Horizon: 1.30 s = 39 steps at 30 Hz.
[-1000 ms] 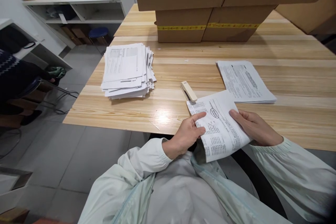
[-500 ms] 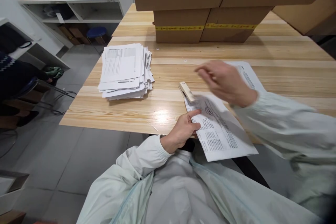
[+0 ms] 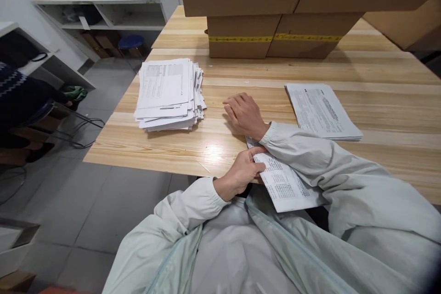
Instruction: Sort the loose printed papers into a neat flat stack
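Here, the left hand point(image 3: 241, 175) is pinching the near-left edge of a printed sheet set point(image 3: 285, 183) at the lower centre of the frame, thumb on top and fingers underneath, closed on the paper. The sheets are overhanging the near edge of the wooden table point(image 3: 213, 144), and the right sleeve is lying across their upper part. The print is running in columns of small characters, too small to read. The right hand point(image 3: 245, 114) is resting palm-down at the centre of the frame, fingers curled over something it is hiding; whether it is gripping anything I cannot tell. A thick, uneven stack of printed forms point(image 3: 168, 94) is sitting left of centre, just beside that hand, its text also illegible. A thinner, neater pile of printed pages point(image 3: 322, 111) is lying at centre right, well apart from the right hand. Cardboard boxes point(image 3: 275, 9) are filling the top of the frame, the lower ones banded with yellow tape point(image 3: 275, 37) bearing unreadable marks. Bare tabletop is lying open between the two piles and along the near left edge.
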Motion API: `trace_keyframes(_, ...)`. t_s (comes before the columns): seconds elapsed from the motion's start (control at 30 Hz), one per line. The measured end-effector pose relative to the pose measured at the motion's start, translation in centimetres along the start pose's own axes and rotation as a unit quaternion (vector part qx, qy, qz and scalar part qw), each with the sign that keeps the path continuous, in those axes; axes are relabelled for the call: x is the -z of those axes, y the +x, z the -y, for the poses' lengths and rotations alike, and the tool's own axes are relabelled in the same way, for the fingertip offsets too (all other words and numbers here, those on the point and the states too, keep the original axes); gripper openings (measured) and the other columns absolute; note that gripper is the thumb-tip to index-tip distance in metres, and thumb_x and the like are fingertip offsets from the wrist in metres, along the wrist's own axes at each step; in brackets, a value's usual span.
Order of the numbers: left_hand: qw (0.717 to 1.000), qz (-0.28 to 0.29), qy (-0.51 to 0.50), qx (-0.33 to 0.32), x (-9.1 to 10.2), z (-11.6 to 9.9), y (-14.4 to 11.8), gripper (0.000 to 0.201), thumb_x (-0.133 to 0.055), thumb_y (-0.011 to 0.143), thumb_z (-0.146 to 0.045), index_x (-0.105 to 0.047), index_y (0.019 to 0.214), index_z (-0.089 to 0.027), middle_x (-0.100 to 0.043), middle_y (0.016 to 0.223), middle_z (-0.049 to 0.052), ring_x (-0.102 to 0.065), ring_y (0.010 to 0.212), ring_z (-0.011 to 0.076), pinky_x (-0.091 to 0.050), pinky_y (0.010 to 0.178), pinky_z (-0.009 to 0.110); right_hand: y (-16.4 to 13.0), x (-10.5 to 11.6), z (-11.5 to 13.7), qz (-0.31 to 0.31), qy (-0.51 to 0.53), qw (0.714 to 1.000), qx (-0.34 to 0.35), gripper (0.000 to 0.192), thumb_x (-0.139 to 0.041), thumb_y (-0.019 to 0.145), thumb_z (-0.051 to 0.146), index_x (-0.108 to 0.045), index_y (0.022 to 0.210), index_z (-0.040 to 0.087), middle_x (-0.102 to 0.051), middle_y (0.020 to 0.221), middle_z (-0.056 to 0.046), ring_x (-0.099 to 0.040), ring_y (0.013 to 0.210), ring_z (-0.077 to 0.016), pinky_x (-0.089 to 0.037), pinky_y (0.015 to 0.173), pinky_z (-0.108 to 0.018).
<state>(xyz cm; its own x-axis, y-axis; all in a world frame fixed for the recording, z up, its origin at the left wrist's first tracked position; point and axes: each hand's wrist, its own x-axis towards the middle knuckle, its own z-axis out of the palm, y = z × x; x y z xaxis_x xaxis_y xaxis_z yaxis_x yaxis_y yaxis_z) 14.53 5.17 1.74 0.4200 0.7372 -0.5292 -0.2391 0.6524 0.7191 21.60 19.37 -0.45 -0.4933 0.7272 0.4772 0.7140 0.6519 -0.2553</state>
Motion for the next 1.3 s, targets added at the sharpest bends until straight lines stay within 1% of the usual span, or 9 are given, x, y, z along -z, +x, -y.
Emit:
trace_keyframes(0.13, 1.000, -0.006, 0.010, -0.004, -0.2, 0.5, -0.7, 0.062, -0.057, 0.069, 0.000, -0.060, 0.130, -0.011, -0.072, 0.089, 0.005, -0.064, 0.071, 0.0126, -0.052, 0.065, 0.024, -0.1, 2.9, -0.3, -0.082, 0.048, 0.995, 0.019, 0.035, -0.040, 0.102, 0.036, -0.064, 0.121, 0.019, -0.070, 0.121, -0.012, -0.057, 0.115, -0.0278, -0.042, 0.103, -0.046)
trace_keyframes(0.3, 0.977, 0.071, 0.165, -0.112, -0.6, 2.0, -4.5, 0.051, -0.051, 0.086, -0.009, -0.063, 0.135, -0.016, -0.074, 0.091, 0.006, -0.066, 0.069, 0.0158, -0.055, 0.071, 0.030, -4.9, 12.2, -1.4, -0.160, 0.063, 0.980, -0.095, 0.030, -0.053, 0.097, 0.041, -0.069, 0.111, 0.019, -0.073, 0.111, -0.012, -0.066, 0.103, -0.0225, -0.052, 0.088, -0.038)
trace_keyframes(0.47, 0.843, 0.039, 0.356, -0.403, -0.5, 2.0, -7.1, 0.050, -0.041, 0.095, -0.008, -0.064, 0.136, -0.024, -0.073, 0.126, 0.007, -0.073, 0.099, 0.0207, -0.057, 0.092, 0.031, -14.0, 19.6, -2.7, -0.010, 0.114, 0.926, -0.361, 0.053, -0.053, 0.089, 0.070, -0.074, 0.077, 0.022, -0.074, 0.079, -0.013, -0.069, 0.072, -0.0210, -0.054, 0.069, -0.038)
trace_keyframes(0.57, 0.757, -0.029, 0.354, -0.548, -0.2, 1.6, -6.1, 0.054, -0.040, 0.096, -0.004, -0.058, 0.141, -0.027, -0.076, 0.121, 0.004, -0.075, 0.090, 0.0164, -0.060, 0.079, 0.026, -18.0, 20.0, -1.3, 0.042, 0.233, 0.879, -0.414, 0.056, -0.059, 0.080, 0.077, -0.075, 0.083, 0.024, -0.075, 0.084, -0.013, -0.071, 0.074, -0.0241, -0.057, 0.067, -0.039)
trace_keyframes(0.63, 0.728, -0.046, 0.331, -0.599, -0.2, 1.3, -5.0, 0.054, -0.042, 0.096, -0.004, -0.055, 0.143, -0.027, -0.078, 0.113, 0.003, -0.074, 0.081, 0.0143, -0.061, 0.072, 0.024, -18.9, 19.1, 0.2, 0.025, 0.243, 0.879, -0.409, 0.046, -0.066, 0.079, 0.069, -0.073, 0.083, 0.024, -0.074, 0.083, -0.008, -0.069, 0.073, -0.0217, -0.056, 0.066, -0.035)
trace_keyframes(0.77, 0.796, -0.034, 0.291, -0.531, 0.4, 0.8, -3.2, 0.050, -0.048, 0.100, -0.014, -0.049, 0.147, -0.028, -0.072, 0.127, 0.008, -0.075, 0.083, 0.0136, -0.064, 0.078, 0.026, -17.5, 17.5, -0.1, -0.111, 0.042, 0.923, -0.365, 0.028, -0.066, 0.084, 0.042, -0.065, 0.069, 0.019, -0.057, 0.057, 0.001, -0.048, 0.054, -0.0104, -0.037, 0.054, -0.026)
trace_keyframes(0.9, 0.860, -0.086, 0.217, -0.453, 3.9, 0.5, -2.4, 0.058, -0.056, 0.099, -0.027, -0.036, 0.154, -0.032, -0.054, 0.151, 0.012, -0.074, 0.106, 0.0200, -0.065, 0.085, 0.032, -14.8, 18.0, -7.1, -0.246, -0.032, 0.880, -0.404, 0.029, -0.059, 0.089, 0.019, -0.054, 0.060, 0.016, -0.043, 0.048, 0.005, -0.038, 0.046, -0.0067, -0.030, 0.052, -0.026)
trace_keyframes(1.07, 0.880, -0.226, 0.163, -0.384, 9.1, 0.3, -1.8, 0.056, -0.066, 0.092, -0.037, -0.049, 0.143, -0.021, -0.066, 0.129, 0.015, -0.076, 0.091, 0.0184, -0.065, 0.084, 0.035, -13.2, 17.8, -14.7, -0.170, 0.102, 0.801, -0.565, 0.019, -0.063, 0.090, 0.017, -0.060, 0.072, 0.010, -0.044, 0.051, 0.007, -0.038, 0.046, -0.0027, -0.031, 0.053, -0.028)
trace_keyframes(1.3, 0.886, -0.224, 0.162, -0.372, 9.1, 0.2, -1.8, 0.052, -0.069, 0.090, -0.039, -0.055, 0.137, -0.020, -0.071, 0.117, 0.012, -0.075, 0.086, 0.0161, -0.064, 0.082, 0.032, -15.1, 15.4, -17.6, -0.147, 0.031, 0.840, -0.522, 0.029, -0.063, 0.087, 0.027, -0.067, 0.080, 0.000, -0.047, 0.052, 0.005, -0.041, 0.046, -0.0015, -0.033, 0.054, -0.029)
